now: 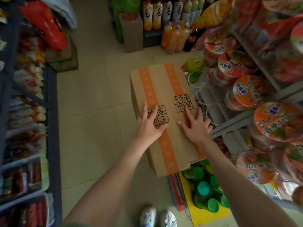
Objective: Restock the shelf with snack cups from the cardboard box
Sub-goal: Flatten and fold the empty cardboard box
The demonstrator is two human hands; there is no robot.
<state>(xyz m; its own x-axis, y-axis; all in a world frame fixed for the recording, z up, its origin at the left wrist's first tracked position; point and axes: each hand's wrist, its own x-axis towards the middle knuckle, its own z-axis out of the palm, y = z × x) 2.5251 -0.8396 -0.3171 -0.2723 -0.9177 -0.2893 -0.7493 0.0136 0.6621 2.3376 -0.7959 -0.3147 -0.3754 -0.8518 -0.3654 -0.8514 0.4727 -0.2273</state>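
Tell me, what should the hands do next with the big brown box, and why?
Probably open it. The cardboard box is closed on top, and the left hand and right hand lie flat and open on it, holding nothing. No cups can come out until the top is open, so finding an edge and lifting a flap seems best.

Dim, soft indoor light with faint shadows; wide-angle bending and smeared blur at the edges, sharper centre.
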